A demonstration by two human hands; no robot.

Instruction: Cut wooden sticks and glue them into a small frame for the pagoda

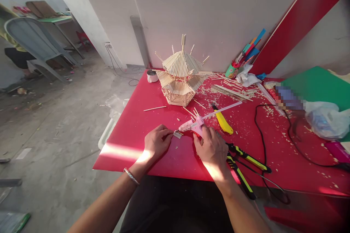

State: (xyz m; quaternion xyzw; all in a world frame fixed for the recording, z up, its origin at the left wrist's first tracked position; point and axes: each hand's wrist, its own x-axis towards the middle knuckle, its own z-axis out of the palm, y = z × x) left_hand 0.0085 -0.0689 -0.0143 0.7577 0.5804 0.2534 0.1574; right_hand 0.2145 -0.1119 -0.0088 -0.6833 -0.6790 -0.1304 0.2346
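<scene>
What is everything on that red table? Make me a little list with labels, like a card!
Left hand: the left hand pinches a small wooden piece against the table.
Right hand: the right hand grips a pink glue gun, its nozzle at the small piece.
Model: a stick pagoda stands farther back.
Tools: a yellow utility knife and yellow-black pliers lie beside the right hand.
Surface: a red table strewn with sticks and shavings.
Cable: a black cord loops on the right.

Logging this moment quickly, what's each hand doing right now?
Left hand: closed, pinching a small pale wooden stick piece at the glue gun's nozzle.
Right hand: closed around the pink hot glue gun.
</scene>
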